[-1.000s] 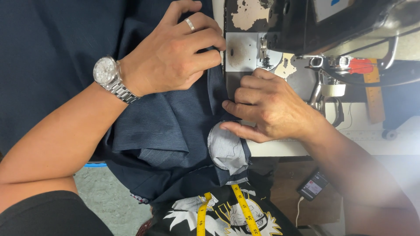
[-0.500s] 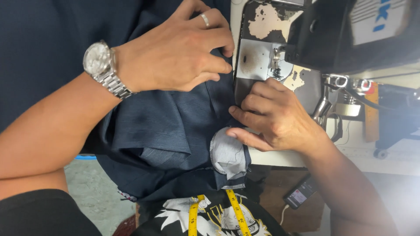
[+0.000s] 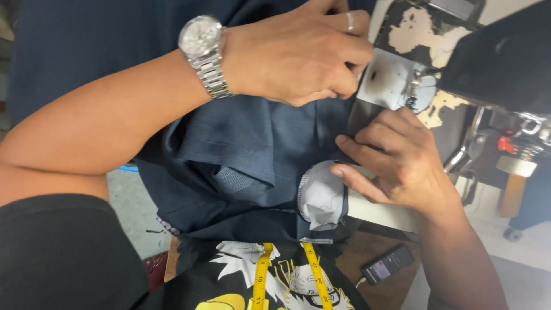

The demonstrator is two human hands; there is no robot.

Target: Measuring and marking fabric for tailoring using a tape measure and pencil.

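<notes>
The person's left hand [image 3: 298, 54] has a plain silver ring [image 3: 349, 22] on one of its fingers, and the wrist carries a silver metal watch [image 3: 202, 41] with a round pale dial and a linked bracelet. Both forearms are bare. The right hand [image 3: 402, 161] wears no ring that shows. A black short sleeve [image 3: 63, 252] covers the left upper arm, the black shirt [image 3: 229, 281] has a white and yellow cartoon print, and a yellow measuring tape [image 3: 261, 275] hangs down over the chest
</notes>
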